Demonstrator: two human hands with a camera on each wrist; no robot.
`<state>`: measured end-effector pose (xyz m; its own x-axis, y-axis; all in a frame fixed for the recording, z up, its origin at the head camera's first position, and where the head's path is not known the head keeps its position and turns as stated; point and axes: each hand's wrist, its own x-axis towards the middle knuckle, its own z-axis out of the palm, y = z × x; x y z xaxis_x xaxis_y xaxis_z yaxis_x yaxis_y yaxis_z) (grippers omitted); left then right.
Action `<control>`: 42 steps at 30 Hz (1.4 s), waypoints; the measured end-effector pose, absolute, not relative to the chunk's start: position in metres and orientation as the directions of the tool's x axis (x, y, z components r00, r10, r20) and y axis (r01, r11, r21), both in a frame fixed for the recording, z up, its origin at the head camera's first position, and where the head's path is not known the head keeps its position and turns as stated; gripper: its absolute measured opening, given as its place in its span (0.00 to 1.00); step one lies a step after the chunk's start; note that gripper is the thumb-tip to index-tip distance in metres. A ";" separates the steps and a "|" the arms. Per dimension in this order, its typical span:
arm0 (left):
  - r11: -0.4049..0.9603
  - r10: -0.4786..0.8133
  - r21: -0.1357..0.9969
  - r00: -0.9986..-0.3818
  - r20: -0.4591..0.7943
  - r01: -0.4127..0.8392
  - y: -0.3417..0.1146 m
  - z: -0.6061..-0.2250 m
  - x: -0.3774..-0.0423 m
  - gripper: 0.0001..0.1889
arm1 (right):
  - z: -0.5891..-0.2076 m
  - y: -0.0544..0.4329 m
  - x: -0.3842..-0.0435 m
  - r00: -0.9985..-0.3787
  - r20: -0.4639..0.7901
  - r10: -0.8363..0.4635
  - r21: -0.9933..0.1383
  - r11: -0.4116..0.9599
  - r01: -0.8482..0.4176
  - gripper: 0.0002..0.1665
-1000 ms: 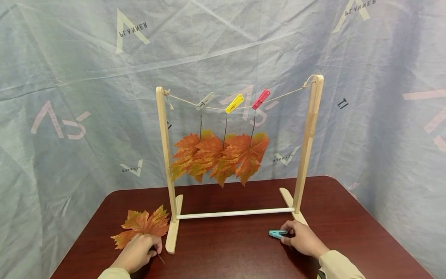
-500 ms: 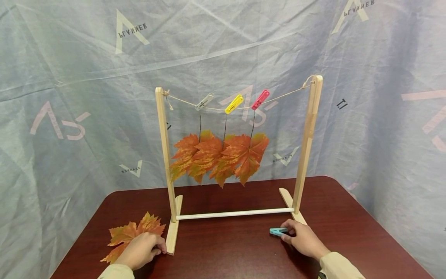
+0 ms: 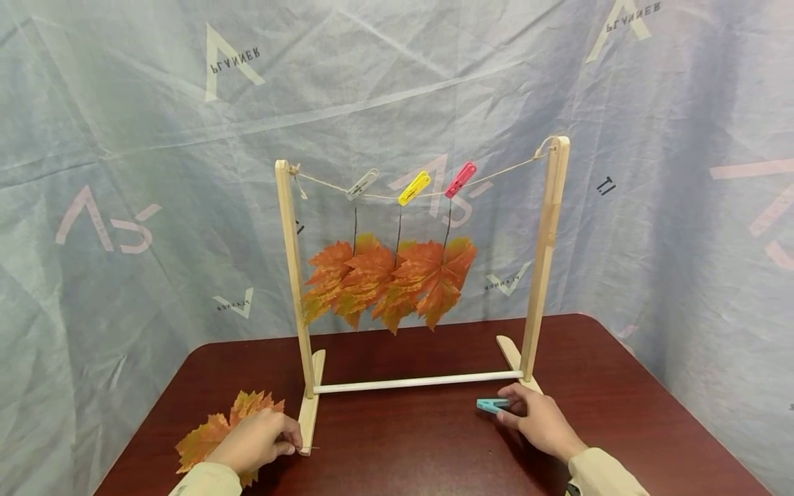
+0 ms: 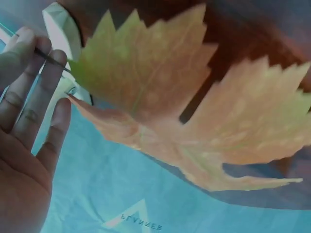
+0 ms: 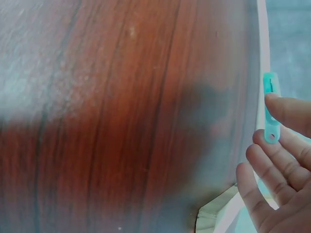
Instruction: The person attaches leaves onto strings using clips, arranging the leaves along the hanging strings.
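My left hand (image 3: 257,439) pinches the thin dark stem of an orange-and-yellow artificial maple leaf (image 4: 146,82) between thumb and fingers, beside the left foot of the wooden stand. In the head view the hand covers part of that leaf. A light-blue clothespin (image 3: 492,405) sits between the thumb and fingers of my right hand (image 3: 542,421), held near the stand's right foot. On the stand's string, a grey clothespin (image 3: 362,184), a yellow clothespin (image 3: 413,189) and a pink clothespin (image 3: 460,180) have three maple leaves (image 3: 434,275) hanging by their stems beneath them.
The wooden stand (image 3: 546,255) has two uprights joined low down by a white rod (image 3: 418,381), with feet reaching toward me. It stands on a dark red-brown table (image 3: 397,441). Behind hangs a grey printed cloth (image 3: 155,138).
My left hand has picked up the maple leaf by its stem, moving slightly right while the leaf shifted left and toward me. The right hand holds the clothespin in nearly the same place.
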<state>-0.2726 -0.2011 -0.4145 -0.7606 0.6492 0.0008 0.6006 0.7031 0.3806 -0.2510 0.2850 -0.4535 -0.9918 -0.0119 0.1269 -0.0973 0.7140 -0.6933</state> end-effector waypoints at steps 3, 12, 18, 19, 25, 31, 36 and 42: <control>0.695 0.656 0.400 -0.755 -0.011 0.598 -0.197 -0.409 -0.273 0.10 | -0.452 0.285 -0.251 -0.987 0.160 -0.011 -0.692 0.712 -0.120 0.15; 0.690 0.670 0.386 -0.742 -0.021 0.612 -0.182 -0.390 -0.271 0.10 | -0.447 0.285 -0.250 -0.973 0.227 -0.030 -0.674 0.717 -0.179 0.13; 0.700 0.664 0.360 -0.748 -0.012 0.616 -0.172 -0.376 -0.269 0.11 | -0.440 0.282 -0.249 -0.964 0.260 -0.051 -0.658 0.722 -0.216 0.14; 0.702 0.661 0.363 -0.750 -0.010 0.613 -0.170 -0.374 -0.269 0.11 | -0.438 0.281 -0.249 -0.965 0.259 -0.048 -0.662 0.719 -0.213 0.15; 0.708 0.638 0.390 -0.770 0.005 0.589 -0.157 -0.361 -0.266 0.11 | -0.427 0.277 -0.248 -0.968 0.252 -0.003 -0.694 0.696 -0.183 0.21; 0.714 0.603 0.446 -0.798 -0.001 0.539 -0.148 -0.352 -0.264 0.09 | -0.417 0.276 -0.248 -0.968 0.251 -0.002 -0.707 0.683 -0.185 0.18; 0.701 0.587 0.485 -0.809 0.025 0.523 -0.141 -0.344 -0.263 0.08 | -0.408 0.278 -0.249 -0.954 0.299 -0.014 -0.685 0.693 -0.225 0.18; 0.657 0.565 0.571 -0.823 0.061 0.493 -0.132 -0.335 -0.261 0.06 | -0.398 0.277 -0.248 -0.940 0.341 -0.026 -0.696 0.665 -0.271 0.19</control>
